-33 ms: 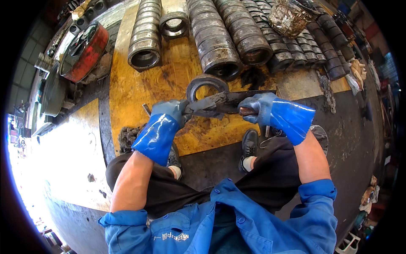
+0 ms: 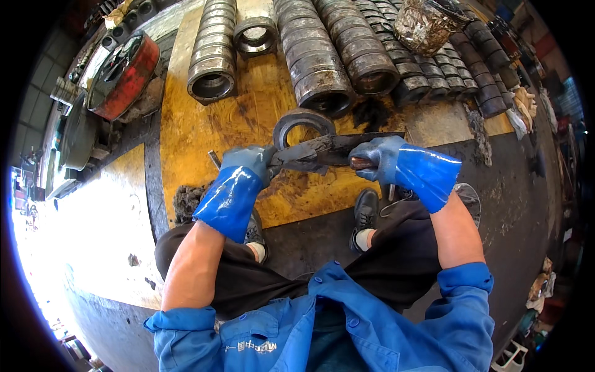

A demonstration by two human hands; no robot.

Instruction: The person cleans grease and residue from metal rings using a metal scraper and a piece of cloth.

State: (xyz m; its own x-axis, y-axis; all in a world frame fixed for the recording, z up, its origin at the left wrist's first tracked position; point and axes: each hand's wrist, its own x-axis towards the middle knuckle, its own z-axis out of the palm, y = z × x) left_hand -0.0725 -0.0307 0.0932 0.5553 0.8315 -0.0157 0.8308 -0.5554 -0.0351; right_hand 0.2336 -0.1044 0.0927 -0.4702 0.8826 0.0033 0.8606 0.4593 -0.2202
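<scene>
Both hands in blue gloves grip one long dark blade (image 2: 334, 149) — left hand (image 2: 245, 164) clamped on its tip end, right hand (image 2: 378, 158) wrapped round the handle — held level just over a dark metal ring (image 2: 302, 127) on the yellow board (image 2: 198, 124), rows of stacked steel rings (image 2: 316, 62) beyond.
</scene>
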